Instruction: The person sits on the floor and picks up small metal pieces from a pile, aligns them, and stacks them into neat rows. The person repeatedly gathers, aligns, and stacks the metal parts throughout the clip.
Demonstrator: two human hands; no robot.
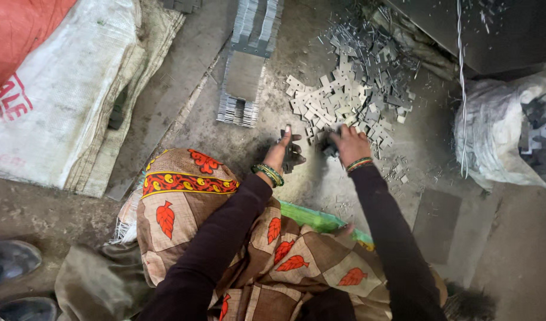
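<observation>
The left hand (283, 150) stands on edge at the centre of the view, fingers straight and pointing toward twelve o'clock, thumb closed over a small stack of metal plates (292, 159) pressed against the palm; the stack's long axis seems to run from six to twelve o'clock, though it is mostly hidden. The right hand (348, 144), just toward three o'clock from the left, lies palm down with fingers curled over dark pieces at the near edge of the heap of flat metal plates (350, 89); whether it actually grips one I cannot tell. The heap spreads toward one o'clock, far too many plates to count, lying every way. Both wrists wear green and red bangles.

At twelve o'clock two rows of stacked plates (247, 65) stand on edge, their long axis running from six to twelve o'clock. At nine to ten o'clock lies one white woven sack (59, 101) with red lettering, an orange-red sack above it. At three o'clock sits one clear plastic bag (504, 137) with grey metal parts inside. Two black shoes (11, 261) show at eight o'clock.
</observation>
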